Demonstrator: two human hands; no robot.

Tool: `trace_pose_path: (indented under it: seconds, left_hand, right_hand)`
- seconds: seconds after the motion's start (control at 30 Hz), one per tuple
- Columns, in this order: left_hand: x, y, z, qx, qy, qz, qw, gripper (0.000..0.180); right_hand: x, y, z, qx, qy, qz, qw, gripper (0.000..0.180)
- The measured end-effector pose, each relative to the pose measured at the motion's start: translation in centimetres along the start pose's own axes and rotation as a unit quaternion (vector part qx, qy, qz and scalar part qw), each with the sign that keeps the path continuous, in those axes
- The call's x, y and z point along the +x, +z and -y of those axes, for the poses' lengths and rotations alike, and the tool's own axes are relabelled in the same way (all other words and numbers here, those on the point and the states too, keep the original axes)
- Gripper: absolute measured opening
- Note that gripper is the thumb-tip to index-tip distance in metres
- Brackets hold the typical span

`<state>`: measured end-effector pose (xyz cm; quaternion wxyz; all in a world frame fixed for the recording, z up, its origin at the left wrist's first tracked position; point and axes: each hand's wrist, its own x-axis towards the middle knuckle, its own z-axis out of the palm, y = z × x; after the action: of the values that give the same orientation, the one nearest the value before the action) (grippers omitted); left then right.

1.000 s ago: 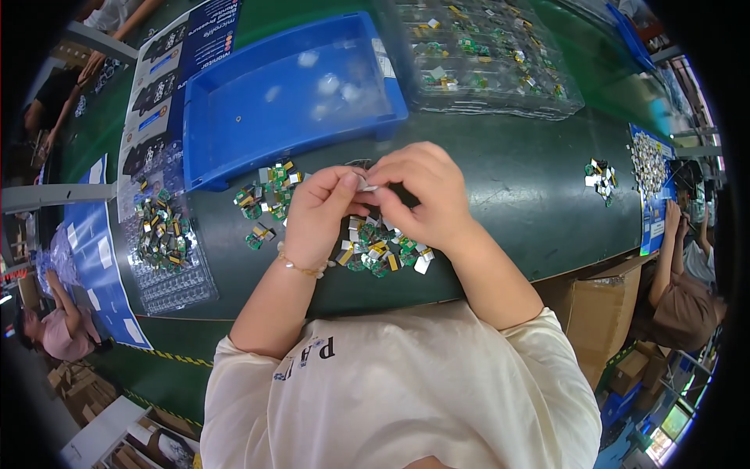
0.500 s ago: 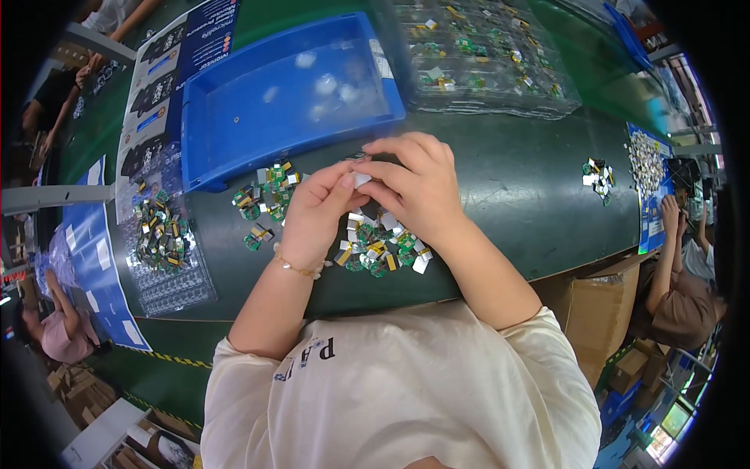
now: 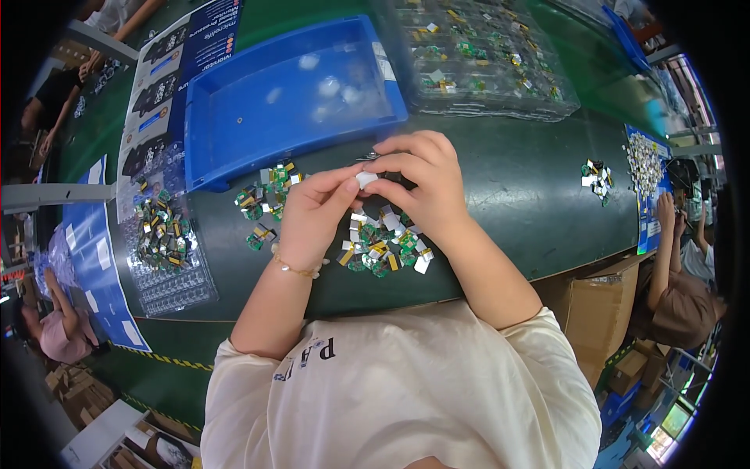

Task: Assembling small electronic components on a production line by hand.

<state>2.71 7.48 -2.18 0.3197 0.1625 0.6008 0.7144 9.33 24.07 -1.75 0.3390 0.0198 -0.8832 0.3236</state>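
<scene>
Both hands meet over the green table, pinching a small white square piece (image 3: pixel 365 180) between them. My left hand (image 3: pixel 319 205) grips its left side between thumb and forefinger. From the right, my right hand (image 3: pixel 426 181) holds the same piece with thumb and fingertips. What lies behind the white face is mostly hidden by my fingers. Just below the hands lies a pile of small green circuit boards (image 3: pixel 383 244) with white squares and yellow-brown strips. A second cluster of such boards (image 3: pixel 269 191) sits to the left of my left hand.
A blue tray (image 3: pixel 289 148) with whitish clumps stands beyond my hands. Stacked clear plastic trays (image 3: pixel 492 105) holding boards are at the far right. More boards (image 3: pixel 160 234) lie on a clear blister tray at left; a small heap (image 3: pixel 598 181) is at right. Other people work on both sides.
My hands have shifted slightly right, and the right fingers have turned a little around the white piece, showing more of its face. The piles look the same.
</scene>
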Motion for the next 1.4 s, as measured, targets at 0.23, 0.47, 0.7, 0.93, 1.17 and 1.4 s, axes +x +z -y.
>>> trace_pose_path:
  seconds: [0.23, 0.47, 0.7, 0.93, 1.17, 1.4]
  left_hand:
    - [-0.3, 0.0, 0.9, -0.152, -0.012, 0.027, 0.988, 0.024]
    - [-0.3, 0.9, 1.4, -0.211, -0.033, -0.031, 0.976, 0.024]
    - [-0.1, 0.8, 1.5, -0.219, -0.041, -0.028, 0.974, 0.025]
    - [0.3, 0.2, 1.2, -0.242, -0.05, -0.038, 0.968, 0.027]
    - [0.0, 0.6, 0.5, -0.167, -0.073, -0.033, 0.983, 0.027]
    - [0.0, 0.0, 0.3, -0.132, -0.061, 0.001, 0.989, 0.026]
  right_hand:
    - [0.0, -0.3, 0.2, 0.056, 0.004, 0.004, 0.998, 0.022]
    - [-0.1, 0.0, 0.4, -0.006, -0.024, -0.03, 0.999, 0.021]
    - [0.3, 0.0, 0.6, 0.027, 0.012, -0.007, 1.0, 0.018]
    - [0.9, -0.3, 0.5, 0.039, -0.039, -0.003, 0.998, 0.014]
    - [3.1, 1.1, -1.2, -0.143, 0.015, -0.041, 0.989, 0.018]
    - [1.3, -0.7, -0.8, 0.035, 0.061, 0.044, 0.997, 0.033]
